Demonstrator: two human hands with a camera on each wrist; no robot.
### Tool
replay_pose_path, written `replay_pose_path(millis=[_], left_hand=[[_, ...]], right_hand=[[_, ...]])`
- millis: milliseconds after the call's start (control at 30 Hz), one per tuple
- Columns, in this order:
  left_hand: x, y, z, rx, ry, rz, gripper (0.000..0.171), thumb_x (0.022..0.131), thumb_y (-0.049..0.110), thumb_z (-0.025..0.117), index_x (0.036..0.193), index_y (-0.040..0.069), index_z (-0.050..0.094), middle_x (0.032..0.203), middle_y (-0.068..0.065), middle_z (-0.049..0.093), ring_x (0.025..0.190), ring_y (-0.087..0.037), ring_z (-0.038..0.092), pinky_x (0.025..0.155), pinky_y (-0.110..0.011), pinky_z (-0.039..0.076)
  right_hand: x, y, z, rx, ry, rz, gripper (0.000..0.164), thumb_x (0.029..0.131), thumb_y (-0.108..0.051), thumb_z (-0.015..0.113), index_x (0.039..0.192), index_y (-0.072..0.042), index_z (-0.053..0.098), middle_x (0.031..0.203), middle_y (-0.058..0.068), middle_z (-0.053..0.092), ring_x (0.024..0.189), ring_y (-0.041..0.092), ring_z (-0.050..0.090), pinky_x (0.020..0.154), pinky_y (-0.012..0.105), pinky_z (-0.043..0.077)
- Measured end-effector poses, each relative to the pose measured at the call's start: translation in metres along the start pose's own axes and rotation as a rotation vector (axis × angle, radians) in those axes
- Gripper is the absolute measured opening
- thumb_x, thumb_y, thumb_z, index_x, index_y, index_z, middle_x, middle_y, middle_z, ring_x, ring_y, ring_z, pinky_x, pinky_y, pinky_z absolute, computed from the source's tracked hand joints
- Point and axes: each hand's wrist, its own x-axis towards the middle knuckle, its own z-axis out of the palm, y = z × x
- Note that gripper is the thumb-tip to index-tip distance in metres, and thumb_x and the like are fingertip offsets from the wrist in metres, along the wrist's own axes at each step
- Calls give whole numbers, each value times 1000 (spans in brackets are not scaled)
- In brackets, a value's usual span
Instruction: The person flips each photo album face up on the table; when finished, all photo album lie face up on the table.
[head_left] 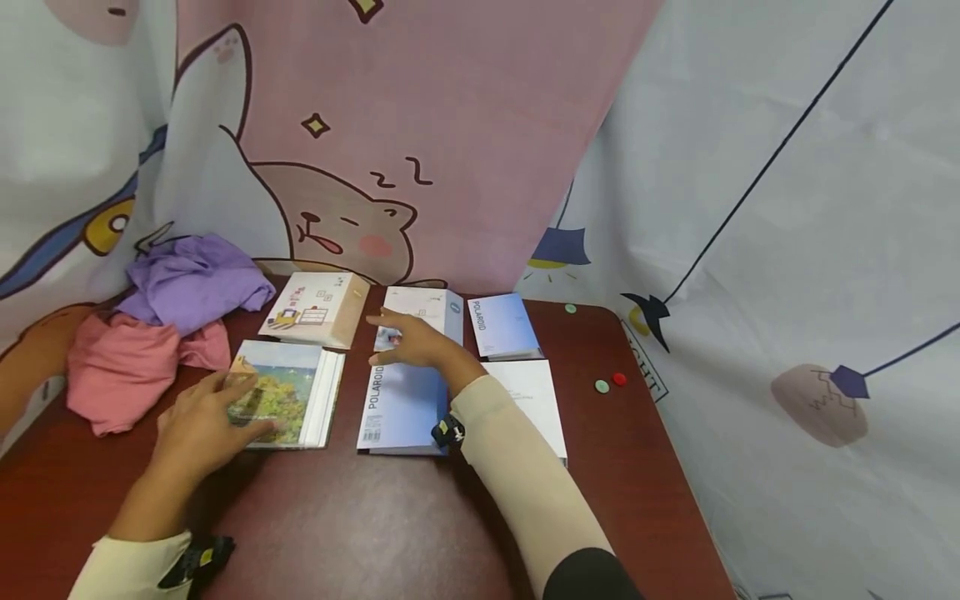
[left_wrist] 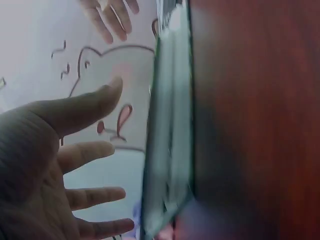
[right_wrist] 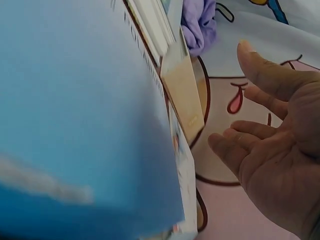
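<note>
Above a thick book with a landscape cover [head_left: 273,387], my left hand [head_left: 201,421] is spread with its fingers apart. The left wrist view shows that hand [left_wrist: 50,165] beside the book's page edges [left_wrist: 170,115], with nothing gripped. My right hand [head_left: 414,340] reaches over a blue item lettered POLAROID [head_left: 408,408] toward a white box-like item [head_left: 423,302] behind it, partly covering both. In the right wrist view its fingers [right_wrist: 265,70] are loosely bent and hold nothing, with the blue cover [right_wrist: 85,100] close by.
A white and cream box-like item [head_left: 311,308] lies behind the book. At right are a smaller blue POLAROID item [head_left: 504,325] and a white one [head_left: 528,396], partly behind my sleeve. Purple cloth [head_left: 191,279] and pink cloth [head_left: 123,367] lie left. Small discs [head_left: 602,387] sit right.
</note>
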Motion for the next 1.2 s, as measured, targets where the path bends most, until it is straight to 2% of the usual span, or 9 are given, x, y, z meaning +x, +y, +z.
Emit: replay_pose_path(millis=[167, 400, 500, 633, 800, 900, 1067, 1200], left_hand=[[7, 32, 7, 16, 9, 121, 87, 82, 60, 89, 152, 14, 65, 163, -32, 48, 145, -64, 45, 101, -88, 40], [16, 75, 19, -14, -6, 261, 82, 84, 51, 91, 153, 15, 65, 163, -28, 52, 145, -61, 50, 109, -84, 41], [19, 91, 26, -20, -8, 327, 80, 83, 48, 92, 151, 15, 67, 161, -28, 55, 145, -57, 53, 111, -79, 44], [20, 113, 39, -46, -1, 424, 77, 81, 47, 95, 147, 15, 71, 157, -26, 60, 143, -53, 58, 111, -72, 49], [17, 139, 59, -78, -8, 539, 75, 79, 45, 97, 144, 16, 73, 153, -27, 63, 140, -51, 61, 110, -68, 53], [15, 149, 69, -100, -52, 551, 73, 81, 45, 96, 144, 17, 73, 156, -29, 60, 142, -53, 59, 113, -68, 51], [17, 160, 80, -134, -127, 511, 72, 82, 48, 95, 145, 19, 73, 162, -32, 53, 148, -59, 51, 119, -68, 47], [19, 163, 88, -188, -184, 497, 76, 81, 49, 95, 147, 18, 72, 166, -35, 46, 153, -64, 40, 120, -76, 39]], right_hand=[[-14, 18, -12, -19, -4, -23, 82, 98, -32, 84, 168, -17, 44, 182, 10, 29, 170, 31, 28, 136, 49, 31], [-34, 35, -27, 14, 31, -11, 76, 99, -30, 83, 165, -14, 50, 174, 9, 46, 166, 30, 37, 135, 50, 32], [-43, 41, -30, 31, 56, 5, 72, 99, -30, 83, 163, -14, 53, 169, 11, 53, 161, 33, 45, 131, 55, 38], [-56, 50, -33, 80, 72, 0, 65, 100, -25, 82, 158, -8, 58, 161, 17, 60, 150, 37, 57, 124, 58, 47], [-67, 63, -35, 59, 54, 7, 59, 101, -24, 80, 153, -4, 62, 151, 18, 67, 138, 35, 66, 114, 52, 55], [-70, 71, -35, 56, 41, 33, 55, 102, -21, 80, 151, -5, 64, 146, 19, 70, 136, 35, 69, 111, 48, 59], [-73, 79, -35, 104, 23, 73, 52, 101, -14, 80, 150, -6, 66, 145, 18, 72, 135, 37, 69, 108, 46, 61], [-73, 82, -33, 129, 5, 102, 49, 99, -12, 81, 146, -7, 70, 143, 17, 74, 135, 38, 69, 108, 46, 61]])
